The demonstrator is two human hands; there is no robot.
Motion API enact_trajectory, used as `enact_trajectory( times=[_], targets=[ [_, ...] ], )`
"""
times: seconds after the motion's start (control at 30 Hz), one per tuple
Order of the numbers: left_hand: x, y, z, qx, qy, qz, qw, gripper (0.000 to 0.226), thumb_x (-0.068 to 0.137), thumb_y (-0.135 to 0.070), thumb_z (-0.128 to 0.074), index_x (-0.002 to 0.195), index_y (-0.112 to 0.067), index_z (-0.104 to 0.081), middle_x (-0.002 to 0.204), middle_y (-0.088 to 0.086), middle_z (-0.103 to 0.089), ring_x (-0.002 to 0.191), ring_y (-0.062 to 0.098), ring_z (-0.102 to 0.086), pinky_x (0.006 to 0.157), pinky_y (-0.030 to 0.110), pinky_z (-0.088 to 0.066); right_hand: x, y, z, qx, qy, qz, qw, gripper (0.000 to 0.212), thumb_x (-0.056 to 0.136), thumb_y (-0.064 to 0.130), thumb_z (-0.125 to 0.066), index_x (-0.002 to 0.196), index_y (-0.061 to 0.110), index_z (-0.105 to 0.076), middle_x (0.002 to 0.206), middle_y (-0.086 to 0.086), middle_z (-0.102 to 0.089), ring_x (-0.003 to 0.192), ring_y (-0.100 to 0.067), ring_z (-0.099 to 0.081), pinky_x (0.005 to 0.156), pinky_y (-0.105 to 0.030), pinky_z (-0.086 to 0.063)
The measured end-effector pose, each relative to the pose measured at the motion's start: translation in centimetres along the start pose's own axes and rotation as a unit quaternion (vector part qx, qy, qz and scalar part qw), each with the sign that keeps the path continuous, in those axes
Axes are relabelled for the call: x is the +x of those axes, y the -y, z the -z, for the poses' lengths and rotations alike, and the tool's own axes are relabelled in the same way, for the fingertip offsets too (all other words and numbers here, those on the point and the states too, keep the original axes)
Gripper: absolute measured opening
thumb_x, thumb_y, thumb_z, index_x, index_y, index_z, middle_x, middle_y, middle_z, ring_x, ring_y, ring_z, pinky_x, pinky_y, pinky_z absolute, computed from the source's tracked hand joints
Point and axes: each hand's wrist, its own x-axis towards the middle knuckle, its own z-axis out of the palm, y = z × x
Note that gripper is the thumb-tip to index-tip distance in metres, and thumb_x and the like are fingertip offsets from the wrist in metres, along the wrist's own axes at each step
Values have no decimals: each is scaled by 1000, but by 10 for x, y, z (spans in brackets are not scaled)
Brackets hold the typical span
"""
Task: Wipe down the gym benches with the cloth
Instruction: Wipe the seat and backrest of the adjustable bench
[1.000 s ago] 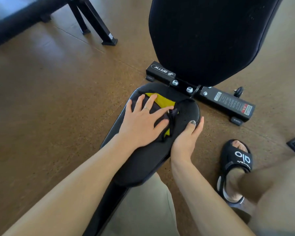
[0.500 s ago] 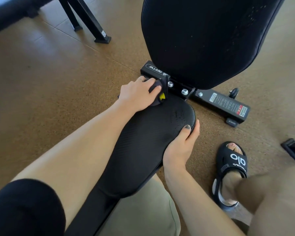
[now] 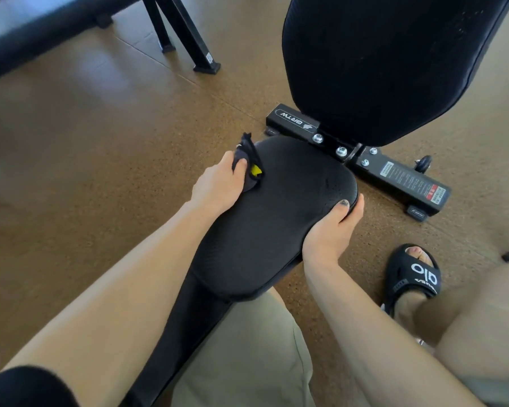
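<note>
backrest (image 3: 388, 63) over seat pad (image 3: 276, 207), sandal (image 3: 412, 274) beside

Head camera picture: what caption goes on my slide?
Left hand wipes the seat pad's edge with a cloth; right hand steadies it.

The seat pad (image 3: 276, 218) is a black padded surface with fine mesh texture, angled from lower left to upper right. Bunched against its upper left edge is a dark cloth (image 3: 249, 163) with a yellow patch, gripped by the left hand (image 3: 218, 186). The right hand (image 3: 331, 230) grips the pad's right edge, thumb on top. Just beyond the pad rises the black backrest (image 3: 388, 63). Under the pad lies the brown speckled floor (image 3: 86, 160); on it, beyond the pad, rests the black base bar (image 3: 394, 177) with bolts and labels.
</note>
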Motion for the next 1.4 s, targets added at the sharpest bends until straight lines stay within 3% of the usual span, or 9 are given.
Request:
enact_trajectory(
  times=[0.3,0.43,0.7,0.8,0.9,0.97,1.07,1.27,1.4],
  targets=[
    [-131,67,0,-137,-67,74,986,22,108,-45,-37,101,-28,-49,100,-1,-69,96,27,-64,90,49,-53,-2,-4,0,5,2,3,1000,49,112,43,-25,161,42,-18,165,5,-35,148,-26,-37,119,-42,-30],
    [-166,69,-6,-205,-91,93,970,15,109,-37,-40,108,-30,-53,100,-10,-69,100,22,-64,88,42,-48,2,-9,-2,14,-9,6,1000,49,112,42,-24,161,41,-20,164,6,-36,148,-24,-37,119,-39,-29],
    [-44,27,5,-67,-5,65,996,39,109,-44,-32,127,-20,-57,126,9,-65,103,24,-57,89,36,-43,7,-15,-5,5,-27,27,999,48,112,41,-26,160,39,-24,160,6,-43,144,-23,-43,114,-35,-32],
    [-70,38,5,-88,-19,50,995,31,108,-45,-35,119,-23,-53,117,7,-67,104,29,-62,94,45,-50,6,-14,-3,4,-18,29,999,48,113,39,-26,161,37,-24,160,5,-42,144,-23,-42,114,-33,-32],
    [-122,60,-1,-131,-76,26,988,14,108,-35,-43,116,-26,-50,110,-1,-67,104,27,-63,90,43,-50,6,-13,-3,2,-16,26,1000,49,113,40,-25,161,36,-23,160,4,-43,144,-23,-43,115,-35,-32],
    [-161,69,-14,-143,-134,-8,980,15,108,-29,-44,119,-25,-52,123,-1,-65,119,25,-60,98,43,-48,6,-13,-3,0,-16,27,1000,49,113,41,-25,161,37,-22,160,3,-43,143,-24,-44,115,-36,-33],
    [-210,69,-52,5,-197,-142,970,29,105,-23,-47,128,-10,-56,156,13,-46,152,31,-32,122,46,-31,8,-15,-3,-5,-16,23,1000,49,112,42,-24,161,39,-21,159,3,-44,142,-25,-44,115,-38,-33],
    [-187,49,-66,232,-187,-293,908,42,103,-36,-49,142,-19,-55,153,14,-51,147,37,-40,118,58,-36,15,-16,3,-19,17,19,1000,50,112,41,-25,162,37,-18,160,-3,-42,141,-31,-45,107,-34,-33],
    [-161,28,-67,275,-167,-358,876,42,110,-39,-40,139,-18,-62,147,17,-56,140,40,-49,110,57,-45,18,-13,9,-33,59,18,998,52,113,40,-23,163,32,-12,163,-5,-37,144,-31,-41,111,-34,-32]
  ],
)
